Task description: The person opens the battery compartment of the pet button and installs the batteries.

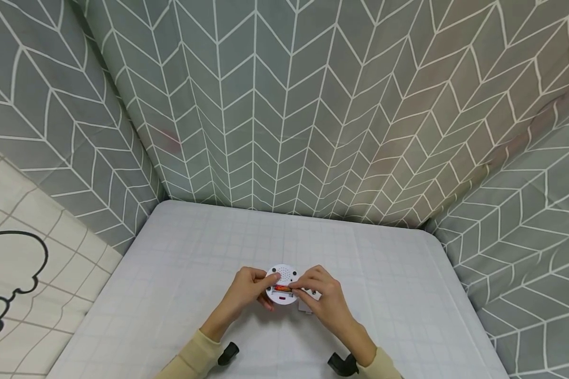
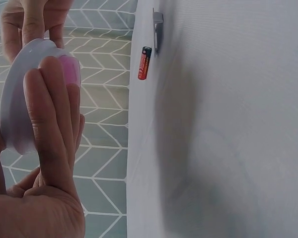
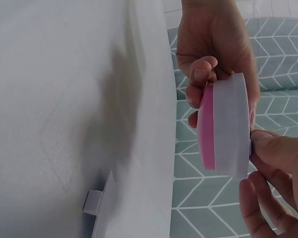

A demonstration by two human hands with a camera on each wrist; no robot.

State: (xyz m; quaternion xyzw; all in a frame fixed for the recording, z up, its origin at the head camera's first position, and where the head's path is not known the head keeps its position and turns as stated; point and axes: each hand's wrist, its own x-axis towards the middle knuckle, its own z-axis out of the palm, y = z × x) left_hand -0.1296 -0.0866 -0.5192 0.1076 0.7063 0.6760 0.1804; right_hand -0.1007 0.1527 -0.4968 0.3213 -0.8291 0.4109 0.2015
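Observation:
My left hand (image 1: pixel 246 287) grips a round white device (image 1: pixel 283 272) by its left edge, thumb on the back face. The right wrist view shows its other side as a pink disc (image 3: pixel 206 131). The device's back has a grid of small holes and an uncovered battery slot. In that slot lies a red-orange battery (image 1: pixel 282 288). My right hand (image 1: pixel 326 295) pinches near the battery's right end with thumb and forefinger, partly covering it. Another red-and-black battery (image 2: pixel 144 63) lies on the table, seen in the left wrist view.
A small white cover (image 1: pixel 305 307) with a tab lies on the white-clothed table (image 1: pixel 170 295), partly under my right hand. Dark wrist-worn mounts (image 1: pixel 228 353) show near both sleeves. Patterned grey curtains (image 1: pixel 284 105) enclose the table's far side and flanks.

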